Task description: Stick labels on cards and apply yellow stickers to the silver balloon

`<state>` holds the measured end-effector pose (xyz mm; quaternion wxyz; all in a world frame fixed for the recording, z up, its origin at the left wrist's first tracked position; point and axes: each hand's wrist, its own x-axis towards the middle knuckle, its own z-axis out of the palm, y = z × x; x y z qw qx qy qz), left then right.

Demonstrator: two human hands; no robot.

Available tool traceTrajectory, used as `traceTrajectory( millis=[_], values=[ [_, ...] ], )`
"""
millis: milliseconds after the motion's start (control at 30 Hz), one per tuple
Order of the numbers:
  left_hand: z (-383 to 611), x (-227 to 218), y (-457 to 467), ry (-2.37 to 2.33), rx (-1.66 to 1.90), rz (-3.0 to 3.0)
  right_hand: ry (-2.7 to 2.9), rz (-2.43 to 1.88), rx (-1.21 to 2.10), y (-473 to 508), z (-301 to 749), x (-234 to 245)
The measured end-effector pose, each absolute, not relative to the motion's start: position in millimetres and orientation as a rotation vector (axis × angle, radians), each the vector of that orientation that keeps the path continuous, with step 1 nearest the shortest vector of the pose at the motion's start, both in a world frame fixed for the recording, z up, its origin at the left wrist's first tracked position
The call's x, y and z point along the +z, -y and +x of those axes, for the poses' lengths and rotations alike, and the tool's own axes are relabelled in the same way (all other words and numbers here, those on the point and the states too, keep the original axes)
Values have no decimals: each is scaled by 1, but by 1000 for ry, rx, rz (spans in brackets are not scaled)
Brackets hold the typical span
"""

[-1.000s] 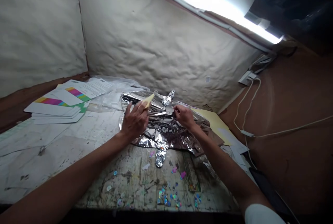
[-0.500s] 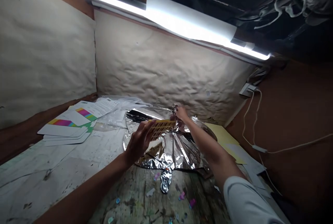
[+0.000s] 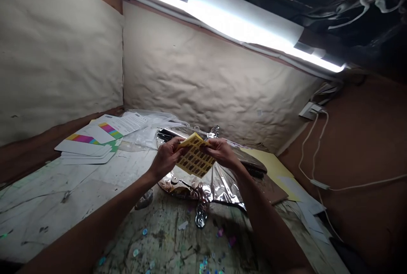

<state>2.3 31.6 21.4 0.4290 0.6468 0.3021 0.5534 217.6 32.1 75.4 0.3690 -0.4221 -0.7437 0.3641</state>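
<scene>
Both my hands pinch a yellow sheet (image 3: 193,157) printed with rows of small dark rectangles, possibly labels. My left hand (image 3: 165,159) grips its left edge, and my right hand (image 3: 222,154) holds its upper right part. Just below lies a crumpled silver foil balloon (image 3: 219,187), partly hidden by the sheet and my hands. One narrow foil tail (image 3: 201,216) points towards me. A small round disc (image 3: 174,179) sits on the foil near my left wrist.
Cards with rainbow strips (image 3: 85,146) and printed papers (image 3: 124,123) lie left of the foil, by a plastic sheet (image 3: 146,123). Yellow card (image 3: 267,161) and brown board (image 3: 270,191) lie right. Shiny confetti (image 3: 143,231) dots the stained table (image 3: 47,189). White cables (image 3: 313,155) run along the right wall.
My right hand has come down from the top of the foil balloon and now holds the yellow sheet with my left. The sheet has turned to face me, and the foil has shifted slightly.
</scene>
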Motion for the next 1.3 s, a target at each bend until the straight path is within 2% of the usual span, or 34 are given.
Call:
traceTrajectory(
  millis=[167,367,500,667,1033,1300],
  values=[
    [4,23,-29,-768,1516,1646,1834,-1110,1078,-31,217,61],
    [-4,28,-25,-915,1515,1948,1919,-902,740,-15,215,77],
    [-2,30,-17,-1010,1509,2292,1917,-884,750,-7,209,80],
    [4,23,-13,-1057,1579,2349,1829,-904,807,-12,207,67],
    [5,27,-7,-1222,1566,2466,2113,-972,189,-1,203,73],
    [0,30,-7,-1259,1458,2635,2151,-1113,-85,4,201,73]
  ],
)
